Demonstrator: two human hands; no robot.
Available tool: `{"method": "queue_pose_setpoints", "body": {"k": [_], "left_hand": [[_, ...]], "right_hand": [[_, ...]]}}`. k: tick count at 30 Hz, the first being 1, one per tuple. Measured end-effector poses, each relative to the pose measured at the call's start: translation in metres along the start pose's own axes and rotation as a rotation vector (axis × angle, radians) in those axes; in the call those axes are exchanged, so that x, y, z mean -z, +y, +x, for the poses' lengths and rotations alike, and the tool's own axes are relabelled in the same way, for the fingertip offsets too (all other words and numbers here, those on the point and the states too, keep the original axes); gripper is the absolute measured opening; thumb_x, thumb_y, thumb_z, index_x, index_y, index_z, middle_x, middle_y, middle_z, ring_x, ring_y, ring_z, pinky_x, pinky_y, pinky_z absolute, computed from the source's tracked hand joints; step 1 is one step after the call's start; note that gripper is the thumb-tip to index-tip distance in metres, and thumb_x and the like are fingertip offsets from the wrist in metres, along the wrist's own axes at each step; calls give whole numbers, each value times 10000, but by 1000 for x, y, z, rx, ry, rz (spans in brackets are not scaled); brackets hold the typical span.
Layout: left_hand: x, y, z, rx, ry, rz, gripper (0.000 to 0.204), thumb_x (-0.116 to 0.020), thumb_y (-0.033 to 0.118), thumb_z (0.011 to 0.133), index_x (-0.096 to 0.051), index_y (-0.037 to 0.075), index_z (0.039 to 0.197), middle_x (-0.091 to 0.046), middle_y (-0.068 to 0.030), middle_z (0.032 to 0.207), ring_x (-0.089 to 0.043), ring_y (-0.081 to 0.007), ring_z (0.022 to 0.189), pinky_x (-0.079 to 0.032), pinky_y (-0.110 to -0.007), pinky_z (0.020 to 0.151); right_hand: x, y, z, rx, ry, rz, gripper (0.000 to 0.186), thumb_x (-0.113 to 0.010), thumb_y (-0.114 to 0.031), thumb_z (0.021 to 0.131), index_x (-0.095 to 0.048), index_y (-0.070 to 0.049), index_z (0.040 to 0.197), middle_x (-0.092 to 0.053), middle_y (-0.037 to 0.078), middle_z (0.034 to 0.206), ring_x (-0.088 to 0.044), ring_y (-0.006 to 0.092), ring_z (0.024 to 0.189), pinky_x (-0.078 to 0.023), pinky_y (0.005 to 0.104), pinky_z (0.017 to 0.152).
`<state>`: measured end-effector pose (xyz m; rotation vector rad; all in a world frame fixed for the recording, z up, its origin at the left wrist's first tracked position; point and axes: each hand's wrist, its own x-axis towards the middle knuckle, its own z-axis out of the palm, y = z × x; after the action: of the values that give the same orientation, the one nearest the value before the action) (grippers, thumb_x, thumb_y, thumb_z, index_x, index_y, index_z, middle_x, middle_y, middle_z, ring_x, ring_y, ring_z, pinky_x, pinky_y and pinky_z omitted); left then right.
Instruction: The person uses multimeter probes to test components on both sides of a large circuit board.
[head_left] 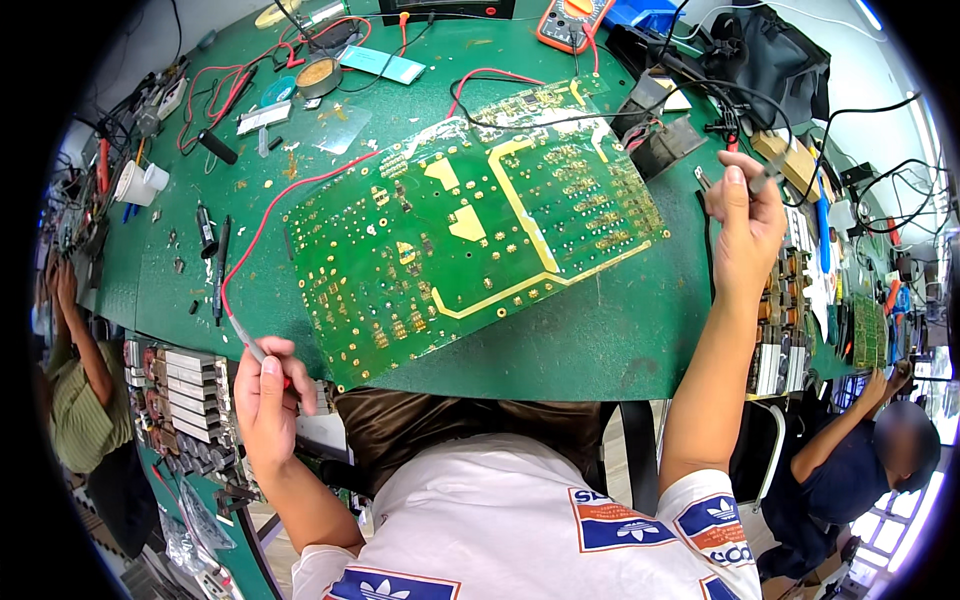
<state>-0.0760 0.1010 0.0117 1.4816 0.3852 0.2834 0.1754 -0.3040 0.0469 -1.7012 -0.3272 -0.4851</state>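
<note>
A large green circuit board with gold-coloured traces and rows of solder joints lies tilted on the green work mat. Near the board's lower left corner, my left hand is closed around a red-and-grey test probe. Its red lead curves up over the board's far side. Off the board's right edge my right hand is raised, its fingers pinching a thin dark probe on a black cable; its tip is blurred. Neither hand touches the board. An orange multimeter stands at the back.
A solder-coloured round tin and a light-blue box sit at the back left. Two dark pen-like tools lie left of the board. A dark block stands by its far right corner. Other people work at both sides.
</note>
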Motion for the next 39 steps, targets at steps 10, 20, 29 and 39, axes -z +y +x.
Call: {"method": "queue_pose_setpoints", "body": {"k": [10, 20, 29, 39], "left_hand": [[-6, 27, 26, -87, 34, -317, 308, -429, 236, 1069, -515, 24, 1275, -387, 13, 774, -310, -41, 508, -249, -199, 431], [-80, 83, 61, -170, -246, -547, 431, -460, 272, 1060, -468, -62, 1334, -388, 14, 704, -313, -42, 480, -276, -214, 414], [-25, 92, 119, -136, 4, -212, 250, -510, 259, 1047, -585, 27, 992, -281, 91, 580, -255, -20, 442, -216, -210, 392], [58, 72, 180, 166, 183, 1006, 332, -547, 298, 940, -622, -17, 864, -597, -100, 603, -578, -210, 475, -434, -359, 433]], "right_hand": [[-2, -42, 0, -289, -89, 832, 404, -401, -308, 1055, -622, 27, 1102, -397, -5, 773, -336, 86, 533, -285, 269, 519], [-165, -123, -45, 212, -870, 17, 254, -544, -178, 992, -600, 36, 1115, -642, 171, 816, -615, 309, 717, -482, 409, 650], [-168, -102, -63, 330, -831, -12, 324, -587, -212, 959, -592, 83, 1094, -678, 236, 951, -658, 402, 923, -520, 460, 825], [-53, -60, -15, -31, -570, -237, 236, -657, -134, 920, -662, 47, 1071, -713, 149, 957, -683, 193, 906, -531, 321, 824]]}}
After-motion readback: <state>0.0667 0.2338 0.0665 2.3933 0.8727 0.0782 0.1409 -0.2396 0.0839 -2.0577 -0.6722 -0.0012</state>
